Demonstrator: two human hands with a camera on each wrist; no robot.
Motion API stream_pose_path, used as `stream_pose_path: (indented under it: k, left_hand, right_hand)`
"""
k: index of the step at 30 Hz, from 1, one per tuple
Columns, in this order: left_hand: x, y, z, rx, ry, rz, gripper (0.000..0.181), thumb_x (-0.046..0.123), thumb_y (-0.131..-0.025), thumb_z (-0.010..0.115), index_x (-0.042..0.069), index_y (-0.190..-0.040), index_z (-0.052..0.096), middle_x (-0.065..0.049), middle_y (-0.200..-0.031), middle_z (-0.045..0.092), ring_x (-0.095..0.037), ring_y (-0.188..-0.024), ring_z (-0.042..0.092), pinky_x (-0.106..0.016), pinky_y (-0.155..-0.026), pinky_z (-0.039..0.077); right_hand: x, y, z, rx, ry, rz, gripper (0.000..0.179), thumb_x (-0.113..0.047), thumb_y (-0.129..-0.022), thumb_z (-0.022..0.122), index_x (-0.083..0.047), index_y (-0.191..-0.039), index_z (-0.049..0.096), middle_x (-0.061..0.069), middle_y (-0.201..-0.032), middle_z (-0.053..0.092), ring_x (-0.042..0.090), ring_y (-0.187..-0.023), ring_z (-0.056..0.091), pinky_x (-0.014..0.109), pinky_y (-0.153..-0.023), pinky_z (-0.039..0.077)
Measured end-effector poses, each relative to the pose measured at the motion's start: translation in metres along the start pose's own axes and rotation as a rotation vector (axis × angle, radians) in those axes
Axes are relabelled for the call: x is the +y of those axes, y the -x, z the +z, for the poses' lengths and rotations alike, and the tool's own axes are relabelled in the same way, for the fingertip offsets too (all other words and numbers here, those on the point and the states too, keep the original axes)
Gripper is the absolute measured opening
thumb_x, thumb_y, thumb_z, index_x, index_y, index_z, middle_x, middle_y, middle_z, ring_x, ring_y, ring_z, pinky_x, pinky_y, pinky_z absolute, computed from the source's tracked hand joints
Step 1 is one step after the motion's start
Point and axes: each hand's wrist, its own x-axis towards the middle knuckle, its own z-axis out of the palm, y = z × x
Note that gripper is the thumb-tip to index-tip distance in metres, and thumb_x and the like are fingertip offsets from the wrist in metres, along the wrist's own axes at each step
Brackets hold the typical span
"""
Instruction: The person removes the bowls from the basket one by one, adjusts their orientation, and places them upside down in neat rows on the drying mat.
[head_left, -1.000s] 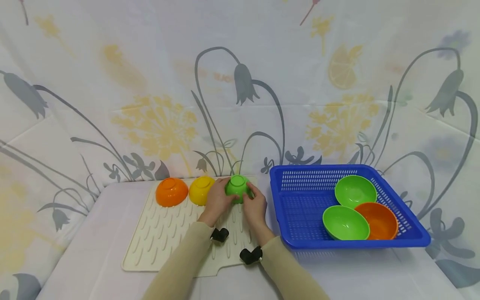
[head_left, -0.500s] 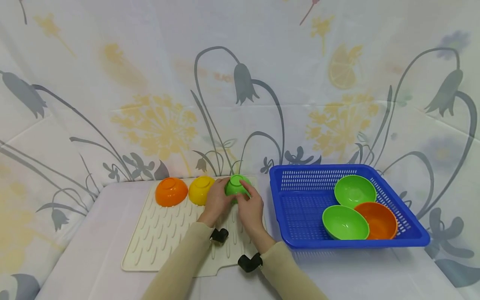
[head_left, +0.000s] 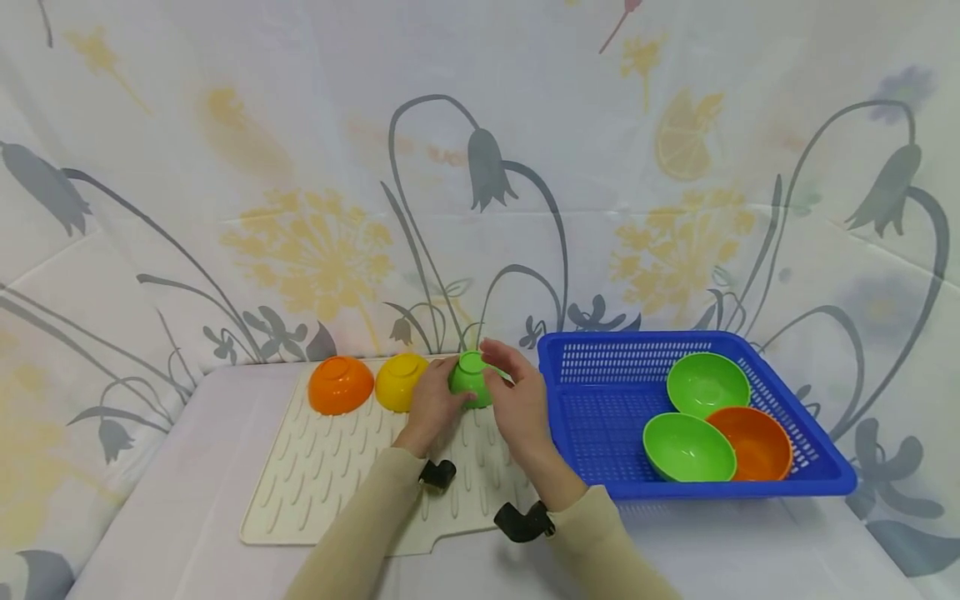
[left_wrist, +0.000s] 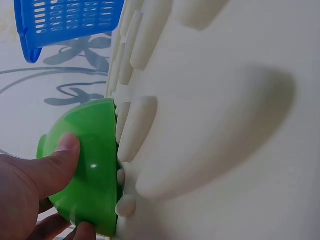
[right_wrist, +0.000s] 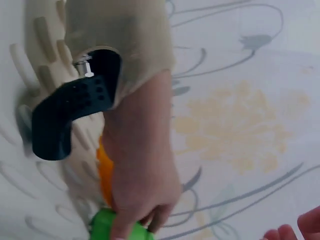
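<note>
A small green bowl (head_left: 467, 382) stands upside down at the back of the cream ridged drying mat (head_left: 300, 492). My left hand (head_left: 433, 404) grips its left side, and in the left wrist view the thumb lies on the green wall with fingers curled below. The bowl's rim meets the mat's ridges there. To the bowl's right my right hand (head_left: 521, 408) is raised off it, fingers loosely bent around nothing; only its fingertips (right_wrist: 310, 225) show in the right wrist view. An upturned yellow bowl (head_left: 396, 385) and an orange one (head_left: 340, 386) stand left of my left hand.
On the right a blue plastic basket (head_left: 570, 479) holds two green bowls (head_left: 690, 450) and an orange bowl (head_left: 757, 446), openings facing up. A patterned cloth (head_left: 480, 250) rises directly behind the mat and basket.
My right hand, earlier touching the green bowl, has let go and drawn back to the right. My left hand stays on the bowl, which has hardly moved.
</note>
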Motion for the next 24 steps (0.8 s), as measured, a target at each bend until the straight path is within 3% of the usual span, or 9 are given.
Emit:
stream_pose_path:
  k: [7,17,24]
  left_hand:
    - [0.000,0.001,0.001,-0.016,0.008,-0.024,0.068,0.020,-0.081,0.085,0.004,-0.140,0.055,-0.015,-0.134,0.056,-0.031,-0.121,0.055,-0.045,-0.108,0.041]
    - [0.005,0.001,0.000,-0.016,0.006,-0.029,0.070,0.019,-0.080,0.085,0.003,-0.140,0.054,-0.016,-0.134,0.056,-0.033,-0.123,0.054,-0.045,-0.108,0.040]
    - [0.002,0.001,0.000,-0.009,-0.013,-0.028,0.070,0.019,-0.079,0.085,0.004,-0.140,0.055,-0.016,-0.134,0.056,-0.033,-0.123,0.054,-0.045,-0.108,0.041]
  right_hand:
    - [-0.028,-0.006,-0.038,-0.190,0.015,0.081,0.037,0.005,-0.097,0.055,-0.003,-0.134,0.060,0.016,-0.131,0.062,0.025,-0.120,0.059,0.037,-0.103,0.046]
    - [-0.051,-0.022,-0.124,-0.267,0.193,0.090,0.036,-0.010,-0.102,0.057,0.002,-0.135,0.057,0.017,-0.131,0.062,0.016,-0.116,0.061,0.021,-0.096,0.048]
    - [-0.051,-0.043,-0.191,-0.372,0.179,0.161,0.040,-0.024,-0.104,0.055,0.001,-0.135,0.057,-0.003,-0.119,0.069,0.009,-0.108,0.065,0.023,-0.090,0.052]
